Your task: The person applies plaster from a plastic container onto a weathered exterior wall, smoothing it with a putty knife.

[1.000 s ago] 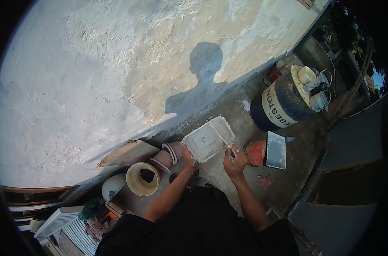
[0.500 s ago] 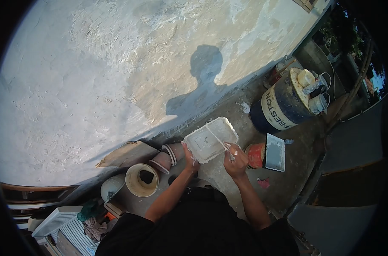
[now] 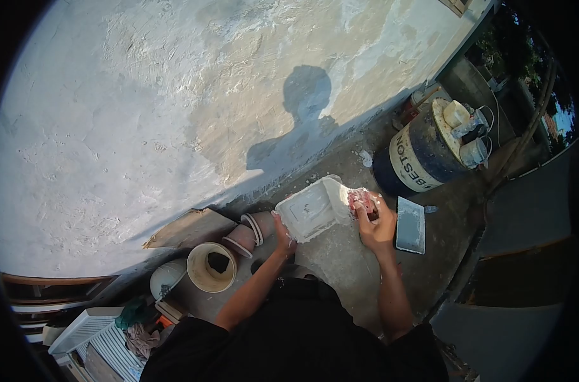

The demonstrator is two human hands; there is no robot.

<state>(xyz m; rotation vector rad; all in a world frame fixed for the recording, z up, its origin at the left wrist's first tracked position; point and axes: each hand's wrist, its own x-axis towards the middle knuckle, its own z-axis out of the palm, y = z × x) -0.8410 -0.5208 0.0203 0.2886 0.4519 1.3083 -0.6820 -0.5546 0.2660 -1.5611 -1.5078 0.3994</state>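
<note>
My left hand (image 3: 284, 235) grips the near left edge of a shallow white tray (image 3: 300, 213), smeared with plaster along its rim. In my right hand (image 3: 377, 226) is a wide putty knife (image 3: 338, 198), its pale blade over the tray's right part and its reddish grip coated in white paste. Fingers are closed around that grip. White smears also mark my left fingers. Ahead of the tray rises the partly plastered wall (image 3: 175, 114), where my shadow falls.
A dark drum (image 3: 417, 159) with containers on top stands at right. Near it is a grey rectangular tray (image 3: 411, 226). At left are a cream bucket (image 3: 203, 280), pinkish pots (image 3: 240, 242) and a wooden board (image 3: 186, 229) against the wall.
My right hand has shifted right and slightly up, turning the putty knife from edge-on to show its broad face. The red container seen beside the grey tray is out of sight. My left hand stays put.
</note>
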